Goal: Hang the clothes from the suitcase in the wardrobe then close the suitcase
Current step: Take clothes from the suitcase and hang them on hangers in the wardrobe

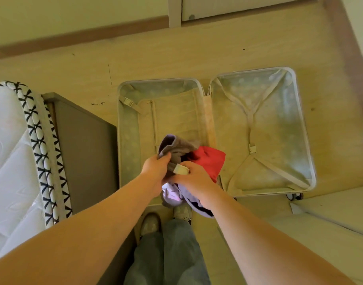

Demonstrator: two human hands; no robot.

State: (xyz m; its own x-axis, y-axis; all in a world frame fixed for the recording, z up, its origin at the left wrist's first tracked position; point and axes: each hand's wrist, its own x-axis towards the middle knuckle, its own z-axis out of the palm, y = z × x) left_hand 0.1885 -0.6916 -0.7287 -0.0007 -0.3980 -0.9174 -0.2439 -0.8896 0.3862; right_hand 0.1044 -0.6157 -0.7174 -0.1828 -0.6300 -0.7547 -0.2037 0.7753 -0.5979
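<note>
The left hand [156, 167] and right hand [194, 177], fingers curled, are closed on bundled clothes [209, 161] above the near edge of the open suitcase [279, 124], apparently emptied; hanging in the wardrobe and closing are judged outstanding.

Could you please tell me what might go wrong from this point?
1. The left hand and right hand grip a loose bundle. The lilac garment hangs below them and may slip out while being carried.
2. The open suitcase lies just ahead of the shoes, so a step forward could catch its rim.
</note>
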